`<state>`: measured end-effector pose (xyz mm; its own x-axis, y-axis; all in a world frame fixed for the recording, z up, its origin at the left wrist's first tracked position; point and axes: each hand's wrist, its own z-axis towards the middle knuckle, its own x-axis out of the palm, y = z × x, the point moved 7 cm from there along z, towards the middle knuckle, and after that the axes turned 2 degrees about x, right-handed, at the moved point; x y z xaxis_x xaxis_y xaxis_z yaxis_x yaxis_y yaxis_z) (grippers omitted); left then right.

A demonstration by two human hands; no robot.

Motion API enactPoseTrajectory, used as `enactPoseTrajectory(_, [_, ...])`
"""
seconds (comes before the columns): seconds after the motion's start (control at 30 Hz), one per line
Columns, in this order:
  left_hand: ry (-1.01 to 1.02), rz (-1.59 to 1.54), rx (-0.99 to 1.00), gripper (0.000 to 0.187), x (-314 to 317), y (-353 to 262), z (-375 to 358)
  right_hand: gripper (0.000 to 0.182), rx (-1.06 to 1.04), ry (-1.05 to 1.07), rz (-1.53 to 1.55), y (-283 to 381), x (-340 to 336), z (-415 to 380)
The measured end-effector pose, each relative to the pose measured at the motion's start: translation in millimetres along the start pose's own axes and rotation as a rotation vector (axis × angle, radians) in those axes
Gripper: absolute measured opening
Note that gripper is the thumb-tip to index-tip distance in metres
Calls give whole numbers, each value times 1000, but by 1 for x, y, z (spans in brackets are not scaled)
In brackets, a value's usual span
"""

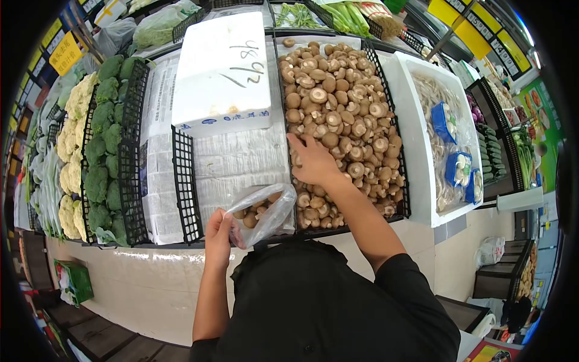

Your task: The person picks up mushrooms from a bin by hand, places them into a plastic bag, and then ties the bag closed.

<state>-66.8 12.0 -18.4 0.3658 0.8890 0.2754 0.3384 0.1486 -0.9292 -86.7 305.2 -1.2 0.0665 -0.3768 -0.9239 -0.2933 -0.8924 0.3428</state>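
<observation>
A clear plastic bag (274,211) with several brown mushrooms inside hangs open over the front of the newspaper-lined tray. Pinching the bag's left edge is my left hand (219,228). My right hand (313,160) reaches into the left side of a large heap of brown mushrooms (347,108), its fingers spread on them near the divider. Whether a mushroom is under the fingertips cannot be made out.
A white foam box (223,72) with handwriting stands behind the bag. Broccoli (107,139) and cauliflower (72,157) lie to the left. On the right a white foam crate (416,151) holds pale mushrooms and blue trays (461,170). Black mesh dividers (186,181) stand between sections.
</observation>
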Motion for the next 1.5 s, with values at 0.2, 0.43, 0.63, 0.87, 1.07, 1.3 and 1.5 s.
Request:
enactPoseTrajectory(0.2, [16,4,-3,26,1,3,-2,84,-44,14,-52,5,9,12])
enactPoseTrajectory(0.43, [12,-2,-7,26,2,2,0,67,-112,-297,203,-12,7,-7])
enactPoseTrajectory(0.63, [32,-6,-22,26,2,3,4,60,-131,-371,837,-9,3,-38])
enactPoseTrajectory(0.87, [31,-19,-32,28,4,-1,7,46,-467,-243,888,94,15,-86])
enactPoseTrajectory(1.07, [21,-30,-19,28,-1,2,4,39,-542,-197,820,94,39,-86])
enactPoseTrajectory(1.3, [-2,-66,-28,28,-3,1,3,49,-562,49,656,97,35,-94])
enactPoseTrajectory(1.5, [20,-62,-21,27,-1,-1,3,47,-521,-90,390,104,52,-80])
